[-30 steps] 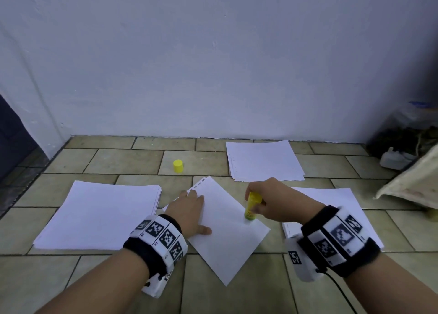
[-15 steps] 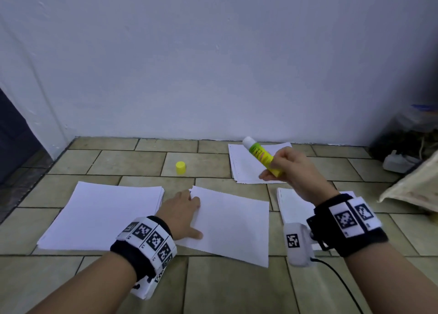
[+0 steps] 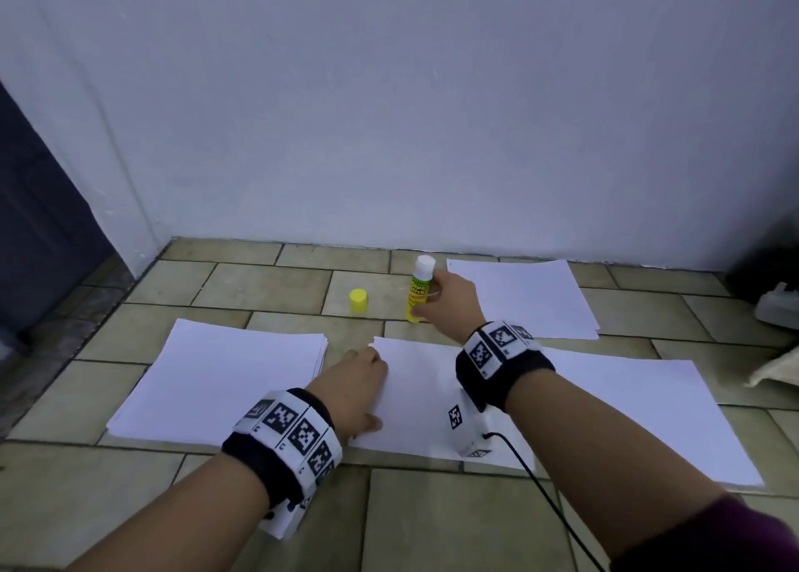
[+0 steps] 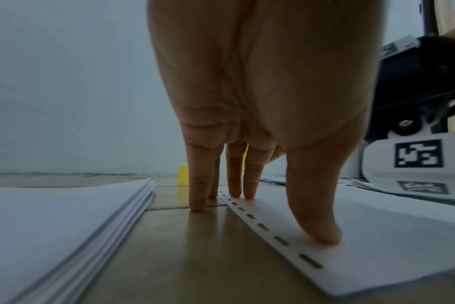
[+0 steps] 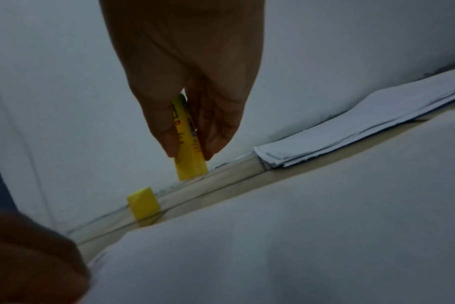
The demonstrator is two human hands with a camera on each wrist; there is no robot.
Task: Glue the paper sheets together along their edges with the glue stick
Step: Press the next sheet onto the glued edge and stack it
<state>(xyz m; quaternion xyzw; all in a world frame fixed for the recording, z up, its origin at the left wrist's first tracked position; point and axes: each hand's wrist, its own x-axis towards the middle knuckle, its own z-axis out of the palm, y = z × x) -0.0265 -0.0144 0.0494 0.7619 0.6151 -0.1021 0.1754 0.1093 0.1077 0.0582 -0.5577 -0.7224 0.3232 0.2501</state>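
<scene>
Glue stick [image 3: 418,291]: yellow, uncapped, white tip up, standing upright with its base on the tiled floor [image 3: 268,288], near the wall. Right hand [image 3: 449,308]: grip closed on the stick's barrel, thumb and fingers pinching it. Yellow cap [image 3: 358,300]: on the floor just left of the stick, apart from it. Paper sheet [image 3: 415,403]: flat on the floor, punched edge leftward. Left hand [image 3: 352,388]: grip open, thumb and fingertips pressing that edge. Paper stack [image 3: 225,377]: left of the sheet. Second stack [image 3: 527,295]: by the wall, right of the stick.

Tiled floor [image 3: 268,286]: paper stacks [image 3: 216,381], yellow cap [image 3: 358,300].
</scene>
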